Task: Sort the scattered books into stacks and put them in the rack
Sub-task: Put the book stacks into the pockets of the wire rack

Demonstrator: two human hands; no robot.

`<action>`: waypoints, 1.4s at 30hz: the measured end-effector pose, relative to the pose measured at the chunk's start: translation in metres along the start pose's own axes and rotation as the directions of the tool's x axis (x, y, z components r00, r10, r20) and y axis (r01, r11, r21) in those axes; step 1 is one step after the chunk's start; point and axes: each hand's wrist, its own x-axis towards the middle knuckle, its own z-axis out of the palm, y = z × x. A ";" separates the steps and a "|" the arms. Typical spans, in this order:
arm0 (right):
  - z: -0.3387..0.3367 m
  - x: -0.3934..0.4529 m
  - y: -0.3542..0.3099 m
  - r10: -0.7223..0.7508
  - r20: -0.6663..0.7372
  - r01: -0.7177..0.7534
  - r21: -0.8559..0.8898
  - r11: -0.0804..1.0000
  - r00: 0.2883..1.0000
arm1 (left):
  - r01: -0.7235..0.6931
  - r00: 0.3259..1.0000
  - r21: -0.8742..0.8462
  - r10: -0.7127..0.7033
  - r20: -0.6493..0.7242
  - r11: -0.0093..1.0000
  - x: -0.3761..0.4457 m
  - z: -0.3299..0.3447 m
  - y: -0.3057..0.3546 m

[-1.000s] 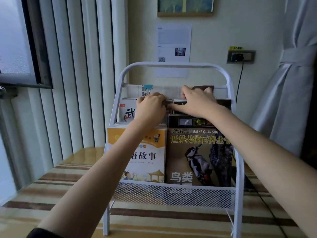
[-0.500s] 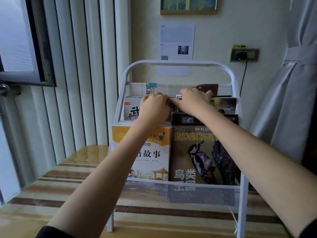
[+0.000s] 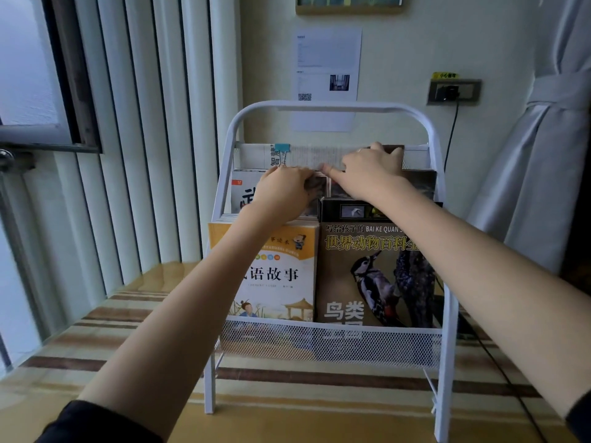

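Reaching into the white rack (image 3: 332, 107), both hands work the middle tier: left hand (image 3: 283, 190) curls its fingers over the top edge of a dark book (image 3: 319, 187), right hand (image 3: 367, 174) grips the same book's top further right. Behind sits a clipped paper bundle (image 3: 307, 156). Front tier holds an orange book (image 3: 278, 273) and a woodpecker book (image 3: 377, 276), upright. Rack stands on the striped floor (image 3: 96, 330).

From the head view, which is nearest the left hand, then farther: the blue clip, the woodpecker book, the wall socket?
1. blue clip, just above the left hand.
2. woodpecker book, lower right, front tier.
3. wall socket, far upper right.
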 end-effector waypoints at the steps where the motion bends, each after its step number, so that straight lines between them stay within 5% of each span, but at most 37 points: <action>1: -0.001 -0.001 -0.001 0.011 -0.010 -0.011 0.005 1.000 1.000 | 0.009 0.999 -0.067 -0.006 0.038 0.998 0.002 -0.003 -0.002; 4: -0.003 -0.006 0.000 -0.038 -0.205 0.063 0.117 0.991 0.978 | 0.108 0.994 -0.298 -0.097 0.053 0.948 0.003 -0.012 -0.022; 6: -0.006 -0.007 -0.004 -0.137 -0.268 0.210 0.265 0.941 0.954 | 0.134 0.988 -0.135 -0.143 -0.057 0.982 0.003 -0.012 -0.046; 9: -0.010 -0.007 -0.022 -0.299 -0.060 0.297 0.414 0.861 0.952 | 0.057 0.997 0.223 -0.066 0.032 0.973 -0.001 0.000 -0.065; 11: -0.011 -0.009 -0.035 -0.343 -0.039 0.340 0.274 0.900 0.939 | -0.004 0.998 0.282 -0.015 0.064 0.959 -0.001 -0.001 -0.061; 14: -0.016 -0.007 -0.042 -0.295 -0.068 0.301 0.116 0.946 0.953 | 0.010 1.000 0.251 -0.006 -0.017 0.968 0.002 -0.009 -0.059; 20: -0.015 -0.007 -0.047 -0.244 -0.022 0.245 0.087 0.966 0.970 | 0.170 0.984 0.157 -0.159 -0.076 0.973 0.012 -0.013 -0.052; 25: -0.019 -0.023 -0.028 -0.235 0.040 0.204 0.370 0.906 0.971 | 0.160 0.987 -0.019 -0.160 0.013 0.987 -0.002 -0.015 -0.061; 27: -0.012 -0.042 -0.012 -0.151 -0.151 0.204 0.447 0.871 0.977 | 0.181 0.978 -0.129 -0.192 -0.085 0.975 -0.025 -0.019 -0.071; 30: 0.013 -0.083 0.023 0.157 -0.471 0.134 0.526 0.840 0.868 | 0.293 0.872 -0.200 -0.347 -0.346 0.935 -0.076 -0.005 -0.093; 34: 0.068 -0.122 0.065 0.328 -0.367 -0.060 0.583 0.811 0.870 | 0.335 0.751 -0.614 -0.597 -0.284 0.714 -0.120 0.037 -0.092; 37: 0.089 -0.131 0.061 0.264 -0.394 0.023 0.591 0.806 0.880 | 0.367 0.688 -0.588 -0.636 -0.351 0.721 -0.125 0.053 -0.075; 39: 0.089 -0.135 0.058 0.379 -0.408 -0.021 0.657 0.753 0.831 | 0.461 0.633 -0.502 -0.667 -0.392 0.732 -0.123 0.054 -0.074; 42: 0.097 -0.136 0.067 0.575 -0.248 -0.290 0.672 0.682 0.779 | 0.407 0.724 -0.539 -0.620 -0.301 0.737 -0.121 0.051 -0.081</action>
